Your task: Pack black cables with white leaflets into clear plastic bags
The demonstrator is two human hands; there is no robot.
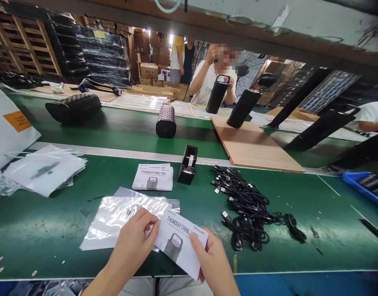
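My right hand (212, 257) grips a white folded leaflet (178, 240) by its right end, thumb on top. The leaflet reads "Thunder Trail Pro" and shows a picture of a speaker. My left hand (138, 232) has thumb and forefinger pinched together at the leaflet's left edge; what lies between the fingertips is hidden. Under that hand is a stack of clear plastic bags (107, 220). A pile of similar leaflets (152, 183) sits just beyond, beside a black tape dispenser (187, 166). Black USB cables (247, 201) lie tangled to the right.
More plastic bags (45, 170) lie at the left. Black speakers (166, 121) stand or lie on the green belt (127, 131) behind. A wooden board (253, 144) rests at its right. Across the belt, a person (201, 84) holds a speaker. A blue bin (355, 181) is far right.
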